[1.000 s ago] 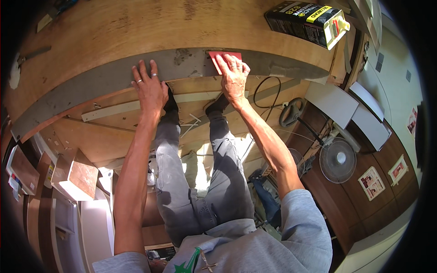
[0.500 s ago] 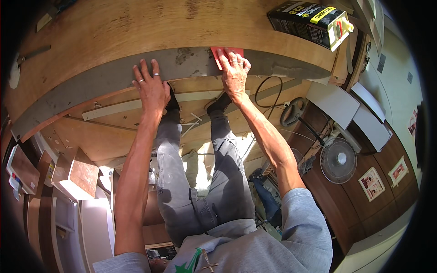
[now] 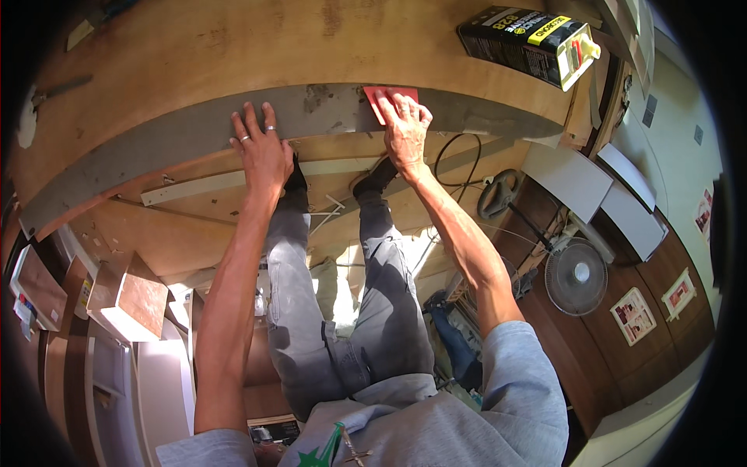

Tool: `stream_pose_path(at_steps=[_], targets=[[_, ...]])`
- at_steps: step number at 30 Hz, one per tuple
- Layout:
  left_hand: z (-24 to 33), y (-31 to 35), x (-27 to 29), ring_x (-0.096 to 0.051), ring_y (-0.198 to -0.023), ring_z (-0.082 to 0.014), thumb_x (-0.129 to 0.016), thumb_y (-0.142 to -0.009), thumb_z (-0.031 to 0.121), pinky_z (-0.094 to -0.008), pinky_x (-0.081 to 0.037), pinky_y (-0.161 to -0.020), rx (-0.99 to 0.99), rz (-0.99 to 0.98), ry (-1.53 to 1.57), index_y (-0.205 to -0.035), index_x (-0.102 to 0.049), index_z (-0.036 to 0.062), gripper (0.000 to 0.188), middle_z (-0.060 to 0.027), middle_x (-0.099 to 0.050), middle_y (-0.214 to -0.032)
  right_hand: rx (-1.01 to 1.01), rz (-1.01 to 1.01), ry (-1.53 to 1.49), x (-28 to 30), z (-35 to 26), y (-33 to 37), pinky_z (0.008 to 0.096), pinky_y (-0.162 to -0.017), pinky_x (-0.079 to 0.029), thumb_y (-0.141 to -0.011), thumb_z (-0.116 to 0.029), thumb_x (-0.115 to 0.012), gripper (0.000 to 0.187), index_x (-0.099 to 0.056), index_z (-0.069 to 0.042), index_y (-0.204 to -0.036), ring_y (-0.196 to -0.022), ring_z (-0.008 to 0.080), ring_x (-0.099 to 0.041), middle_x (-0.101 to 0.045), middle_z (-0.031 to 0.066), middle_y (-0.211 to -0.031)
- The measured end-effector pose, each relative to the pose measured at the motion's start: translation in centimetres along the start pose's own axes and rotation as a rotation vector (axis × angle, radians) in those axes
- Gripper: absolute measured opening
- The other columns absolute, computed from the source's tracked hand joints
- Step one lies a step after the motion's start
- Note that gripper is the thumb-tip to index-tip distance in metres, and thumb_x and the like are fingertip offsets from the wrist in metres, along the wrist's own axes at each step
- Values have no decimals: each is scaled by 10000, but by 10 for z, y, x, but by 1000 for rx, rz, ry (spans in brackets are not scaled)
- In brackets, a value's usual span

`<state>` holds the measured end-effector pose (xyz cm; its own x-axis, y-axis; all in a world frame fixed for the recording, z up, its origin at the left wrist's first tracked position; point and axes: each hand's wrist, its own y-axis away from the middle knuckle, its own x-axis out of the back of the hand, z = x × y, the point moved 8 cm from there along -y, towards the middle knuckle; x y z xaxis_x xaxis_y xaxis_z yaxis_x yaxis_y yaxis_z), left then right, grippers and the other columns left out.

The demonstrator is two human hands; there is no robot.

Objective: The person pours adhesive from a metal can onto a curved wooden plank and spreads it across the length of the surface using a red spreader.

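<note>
A long grey strip lies along the near edge of a wooden board, bent by the lens, with dark smudges on its face. My left hand rests on it with fingers spread, two of them ringed, and the thumb by the near edge. To the right, my right hand presses a flat red spreader against the strip. Its fingers lie over the spreader and hide much of it. The spreader's lower edge is covered by the hand.
The wooden board stretches beyond the strip. A black and yellow adhesive can lies on it at the far right. Below right are a fan and white panels. Boxes and boards crowd the left. A dark cable loops under the strip.
The whole view has shifted slightly. My right hand and the red spreader have moved barely at all along the strip; my left hand stays in place on it.
</note>
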<state>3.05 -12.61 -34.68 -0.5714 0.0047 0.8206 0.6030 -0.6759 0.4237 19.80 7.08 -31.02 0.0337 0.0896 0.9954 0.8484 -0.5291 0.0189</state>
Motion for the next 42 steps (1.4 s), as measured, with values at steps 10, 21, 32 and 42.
stream_pose_path(at_steps=[10, 21, 32, 42], targets=[[2, -2, 1, -186, -1470, -519, -677, -888, 220, -719, -374, -1076, -34, 18, -42, -1543, -344, 54, 753, -251, -200, -1597, 15, -118, -46, -8, 0, 36, 486, -1023, -348, -866, -88, -577, 516, -584, -193, -1371, -1265, 251, -516, -557, 71, -1344], [-3, -3, 2, -192, -1479, -496, -669, -877, 204, -679, -360, -1107, 0, -9, -38, -1542, -360, 69, 747, -233, -213, -1605, -22, -253, -210, 27, -16, 74, 475, -1021, -364, -870, -56, -558, 520, -606, -163, -1377, -1198, 266, -565, -600, 79, -1329], [-5, -4, 2, -175, -1508, -452, -645, -864, 165, -648, -357, -1131, 34, -43, 28, -1536, -383, 87, 726, -190, -219, -1620, -14, -10, -182, 0, -54, -6, 448, -1028, -349, -823, -12, -599, 574, -595, -157, -1378, -1244, 227, -530, -557, 53, -1387], [-15, 2, 22, -360, -1381, -468, -646, -847, 154, -513, -407, -1128, 35, -87, 144, -1472, -460, 1, 670, -261, -351, -1523, -1, -55, -120, -9, -61, 11, 433, -1002, -355, -792, -16, -620, 592, -623, -181, -1360, -1231, 214, -532, -589, 35, -1308]])
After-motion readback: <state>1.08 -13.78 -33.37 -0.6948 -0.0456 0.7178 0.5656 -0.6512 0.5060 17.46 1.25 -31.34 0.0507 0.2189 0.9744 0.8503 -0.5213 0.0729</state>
